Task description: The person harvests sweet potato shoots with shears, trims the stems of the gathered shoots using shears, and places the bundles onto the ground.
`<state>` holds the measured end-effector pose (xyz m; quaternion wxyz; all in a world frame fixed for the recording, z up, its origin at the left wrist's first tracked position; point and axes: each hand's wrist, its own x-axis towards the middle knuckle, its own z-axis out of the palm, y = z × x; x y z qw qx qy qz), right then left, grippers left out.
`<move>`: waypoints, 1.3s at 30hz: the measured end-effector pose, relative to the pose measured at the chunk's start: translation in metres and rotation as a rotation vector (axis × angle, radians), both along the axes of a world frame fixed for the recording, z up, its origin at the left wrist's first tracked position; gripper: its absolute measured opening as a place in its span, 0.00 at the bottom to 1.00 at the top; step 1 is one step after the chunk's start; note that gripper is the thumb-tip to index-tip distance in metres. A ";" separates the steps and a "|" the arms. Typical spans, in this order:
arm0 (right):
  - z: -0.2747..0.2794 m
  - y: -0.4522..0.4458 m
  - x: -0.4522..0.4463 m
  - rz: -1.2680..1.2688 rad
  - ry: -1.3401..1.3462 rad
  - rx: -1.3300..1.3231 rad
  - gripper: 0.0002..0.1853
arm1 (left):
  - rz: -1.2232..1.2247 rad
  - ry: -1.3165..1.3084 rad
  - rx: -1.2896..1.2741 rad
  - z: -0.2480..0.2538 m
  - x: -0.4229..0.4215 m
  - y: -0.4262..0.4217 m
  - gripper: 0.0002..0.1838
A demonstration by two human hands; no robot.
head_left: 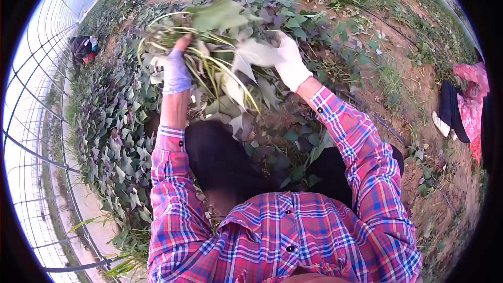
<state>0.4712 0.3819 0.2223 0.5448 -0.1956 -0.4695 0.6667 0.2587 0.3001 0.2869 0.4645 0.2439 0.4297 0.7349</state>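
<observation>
A loose bundle of leafy green vines is held up in front of me, its leaves partly blurred. My left hand, in a thin pale purple glove with a bare thumb showing, is closed round the stems at the bundle's left side. At the right side is my right hand in a white glove, touching the leaves. Its fingertips are blurred and partly covered by foliage, so its grip is unclear. Below the bundle are my dark-clad knees.
Dense vine plants cover the ground at the left, beside a wire mesh fence. A person in pink and black is at the right; another person is far left. A thin dark hose crosses the soil.
</observation>
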 end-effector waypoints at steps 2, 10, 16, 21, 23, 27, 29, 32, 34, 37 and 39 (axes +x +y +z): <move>-0.019 0.000 0.014 -0.210 -0.672 0.196 0.22 | 0.192 0.008 0.072 0.004 -0.037 -0.008 0.11; -0.189 -0.062 0.012 -0.004 -1.315 0.089 0.15 | 0.083 0.152 -0.079 -0.030 -0.097 -0.016 0.15; -0.262 -0.080 0.030 0.327 -1.731 0.232 0.11 | -0.143 0.126 -0.272 -0.046 -0.064 0.002 0.18; -0.185 0.006 0.032 -0.069 -1.335 0.192 0.20 | 0.196 0.754 -0.184 -0.078 -0.040 0.029 0.19; -0.103 0.035 0.035 -0.205 -0.876 0.292 0.24 | 0.081 0.706 -0.142 -0.048 0.009 0.024 0.22; 0.026 0.017 0.031 0.093 -0.803 0.589 0.34 | 0.018 0.565 -0.130 -0.041 0.039 0.047 0.27; 0.088 -0.024 0.049 0.366 -0.961 0.431 0.49 | -0.190 0.235 -0.094 -0.027 0.053 0.049 0.20; 0.070 -0.021 0.044 0.135 -0.960 0.605 0.66 | -0.156 0.144 -0.094 -0.021 0.067 0.057 0.14; 0.064 -0.020 0.051 0.123 -0.914 0.664 0.68 | -0.356 -0.048 -0.172 -0.021 0.070 0.066 0.17; 0.052 -0.015 0.055 0.104 -0.931 0.673 0.68 | -0.493 0.003 -0.133 -0.004 0.091 0.053 0.19; 0.050 -0.017 0.065 0.181 -0.930 0.658 0.64 | -0.411 -0.057 -0.129 -0.002 0.112 0.048 0.18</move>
